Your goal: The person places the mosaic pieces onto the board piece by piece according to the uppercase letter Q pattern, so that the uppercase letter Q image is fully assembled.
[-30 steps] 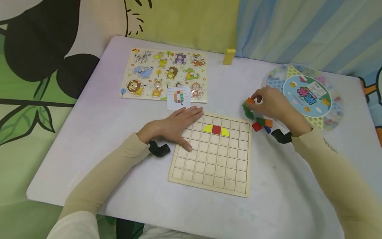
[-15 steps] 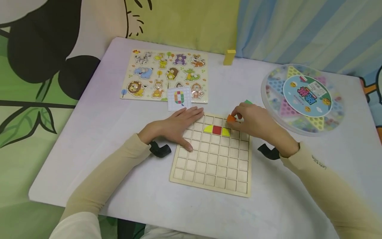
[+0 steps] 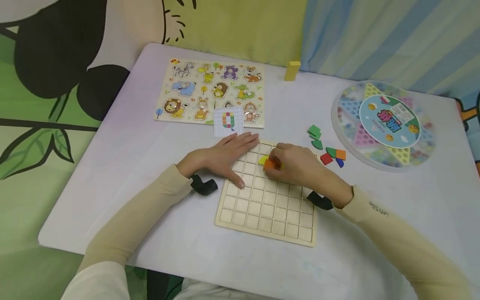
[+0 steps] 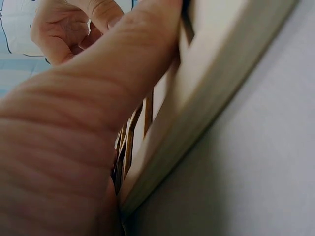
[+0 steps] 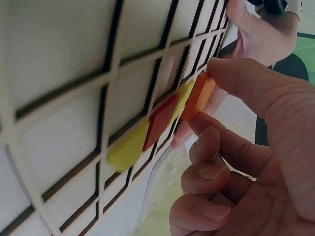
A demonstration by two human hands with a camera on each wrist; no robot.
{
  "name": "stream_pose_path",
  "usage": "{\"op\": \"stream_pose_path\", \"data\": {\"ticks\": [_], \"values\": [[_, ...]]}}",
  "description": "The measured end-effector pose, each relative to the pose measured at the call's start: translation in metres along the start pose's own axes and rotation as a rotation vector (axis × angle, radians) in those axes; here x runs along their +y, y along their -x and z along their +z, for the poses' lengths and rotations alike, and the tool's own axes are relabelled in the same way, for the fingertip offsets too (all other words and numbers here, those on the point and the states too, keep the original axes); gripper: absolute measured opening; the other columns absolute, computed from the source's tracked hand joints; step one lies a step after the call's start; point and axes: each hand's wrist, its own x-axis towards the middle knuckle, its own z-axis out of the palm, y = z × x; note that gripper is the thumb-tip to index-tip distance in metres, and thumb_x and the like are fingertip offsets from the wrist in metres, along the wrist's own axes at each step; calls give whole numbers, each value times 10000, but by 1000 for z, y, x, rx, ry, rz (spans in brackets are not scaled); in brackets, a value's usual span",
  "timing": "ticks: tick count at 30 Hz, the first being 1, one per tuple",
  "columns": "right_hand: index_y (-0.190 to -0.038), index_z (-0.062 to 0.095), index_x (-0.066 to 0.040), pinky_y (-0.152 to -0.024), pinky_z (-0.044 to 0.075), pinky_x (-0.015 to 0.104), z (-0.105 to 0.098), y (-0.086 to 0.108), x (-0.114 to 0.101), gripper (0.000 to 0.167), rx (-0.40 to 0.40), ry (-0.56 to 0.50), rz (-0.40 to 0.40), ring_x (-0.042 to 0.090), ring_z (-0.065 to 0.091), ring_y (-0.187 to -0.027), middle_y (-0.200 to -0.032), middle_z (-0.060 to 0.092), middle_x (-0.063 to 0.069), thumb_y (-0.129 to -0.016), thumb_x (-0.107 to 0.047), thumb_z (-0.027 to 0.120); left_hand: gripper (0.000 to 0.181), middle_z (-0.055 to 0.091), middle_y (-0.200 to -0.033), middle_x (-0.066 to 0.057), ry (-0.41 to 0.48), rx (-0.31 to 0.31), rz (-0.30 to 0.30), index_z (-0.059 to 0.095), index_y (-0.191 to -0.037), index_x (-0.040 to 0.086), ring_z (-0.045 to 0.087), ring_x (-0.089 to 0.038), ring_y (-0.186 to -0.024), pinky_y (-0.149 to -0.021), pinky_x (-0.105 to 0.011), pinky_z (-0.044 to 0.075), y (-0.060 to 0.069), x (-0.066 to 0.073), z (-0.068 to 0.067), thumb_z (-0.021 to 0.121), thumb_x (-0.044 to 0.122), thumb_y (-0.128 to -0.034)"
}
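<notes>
Between thumb and index finger my right hand pinches an orange square tile, just over the wooden grid board. Two yellow curved-edge tiles flank a red square tile in one row of the board, seen in the right wrist view; in the head view the right hand hides most of them. Spread flat, my left hand rests on the board's upper left edge, its thumb on the frame in the left wrist view. Above that hand lies a pattern card with a small coloured figure.
Loose green tiles lie right of the board, near red, orange and blue ones. An animal puzzle lies under the card's edge. A round clear game box sits at right; a yellow block stands behind.
My right hand has picked the orange tile from the loose pile and carried it left to over the board's yellow and red row. The left hand stays in place.
</notes>
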Motion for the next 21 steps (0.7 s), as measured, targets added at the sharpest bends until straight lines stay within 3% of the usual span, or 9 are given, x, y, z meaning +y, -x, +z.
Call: {"op": "stream_pose_path", "data": {"ticks": [6,12,21], "values": [[-988,719,-55,-633,529,332,7,-4,-10,316,-30,49,-14,152,580,-726,-854,629,15,-827,-321,771,1248,-85,-1653,-11,-11,9,15,-1,-1579,106,-117,-190,-1513,-1215,-441,-66,-3,0,0,718,674,-732],[-970,716,-61,-599,516,325,10,-2,-15,292,-36,68,9,148,566,-696,-817,610,12,-831,-311,776,1251,-82,-1654,-16,-2,3,12,0,-1579,102,-116,-195,-1513,-1215,-450,-64,-3,2,-2,718,676,-731],[-895,721,-69,-635,513,326,14,-1,-21,192,-13,-7,44,158,581,-695,-801,632,12,-854,-252,763,1248,-86,-1652,-18,-7,-2,3,-12,-1577,102,-119,-189,-1512,-1215,-440,-71,0,1,-3,714,675,-737]]}}
